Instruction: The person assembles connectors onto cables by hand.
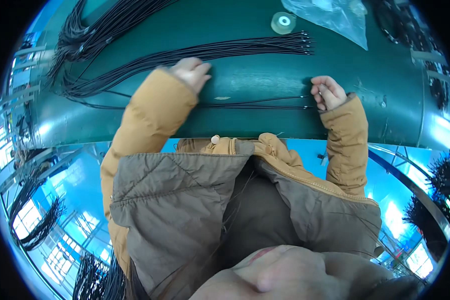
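Observation:
My left hand [192,74] is over the green table, at the near side of a long bundle of thin black cables [210,51]. It is smeared by motion, and its fingers cannot be read clearly. A few separate black cables [255,106] run across the table nearer to me, passing beyond my left sleeve. Their tipped ends stop close to my right hand [328,93]. That hand's fingers are curled in toward the thumb; whatever may be between them is too small to make out.
Beyond the bundle's tipped ends sits a roll of clear tape [283,23], with a clear plastic bag [332,17] beside it. Another thick cable bundle [105,27] lies at the far left. Dark coiled cables [402,22] are at the far right. More cables hang beside the table [395,112].

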The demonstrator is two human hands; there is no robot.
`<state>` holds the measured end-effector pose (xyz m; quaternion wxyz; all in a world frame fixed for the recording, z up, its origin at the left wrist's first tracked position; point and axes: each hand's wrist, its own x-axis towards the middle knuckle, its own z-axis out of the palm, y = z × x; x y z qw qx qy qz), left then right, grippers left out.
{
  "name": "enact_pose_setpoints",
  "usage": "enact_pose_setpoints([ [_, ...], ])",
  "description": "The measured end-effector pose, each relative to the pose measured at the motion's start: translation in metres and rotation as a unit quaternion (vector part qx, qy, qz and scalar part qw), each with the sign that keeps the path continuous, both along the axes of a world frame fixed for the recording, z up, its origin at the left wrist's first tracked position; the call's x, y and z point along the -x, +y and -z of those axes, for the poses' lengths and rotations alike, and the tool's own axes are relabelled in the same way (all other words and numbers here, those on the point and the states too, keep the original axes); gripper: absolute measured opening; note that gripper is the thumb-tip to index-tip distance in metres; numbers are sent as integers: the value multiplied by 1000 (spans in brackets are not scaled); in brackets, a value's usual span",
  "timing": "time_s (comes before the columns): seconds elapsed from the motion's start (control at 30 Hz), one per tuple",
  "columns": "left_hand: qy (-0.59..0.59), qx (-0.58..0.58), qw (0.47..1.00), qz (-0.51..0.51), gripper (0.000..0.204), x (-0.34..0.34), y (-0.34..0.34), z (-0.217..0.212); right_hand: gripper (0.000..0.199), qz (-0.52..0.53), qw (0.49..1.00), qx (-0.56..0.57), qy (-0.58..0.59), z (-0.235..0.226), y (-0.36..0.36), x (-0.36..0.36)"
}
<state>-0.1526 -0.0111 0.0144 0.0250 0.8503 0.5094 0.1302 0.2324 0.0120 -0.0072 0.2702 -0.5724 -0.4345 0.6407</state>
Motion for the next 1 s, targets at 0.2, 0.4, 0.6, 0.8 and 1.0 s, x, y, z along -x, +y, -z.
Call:
enact_pose_setpoints([
  [0.2, 112, -33, 993, 11, 15, -62, 39, 8, 20, 133, 982, 63, 121, 9, 13, 11],
  [0.4, 78, 3, 997, -1, 12, -63, 34, 10, 18, 198, 962, 72, 172, 27, 21, 11],
  [0.6, 90, 56, 994, 3, 12, -72, 39, 8, 18, 170, 956, 76, 225, 25, 30, 16],
  [0.8, 106, -7, 994, 32, 14, -87, 55, 19, 19, 158, 957, 44, 239, 33, 28, 19],
  [1.0, 103, 4, 995, -10, 17, -96, 54, 28, 19, 173, 961, 36, 214, 31, 27, 19],
])
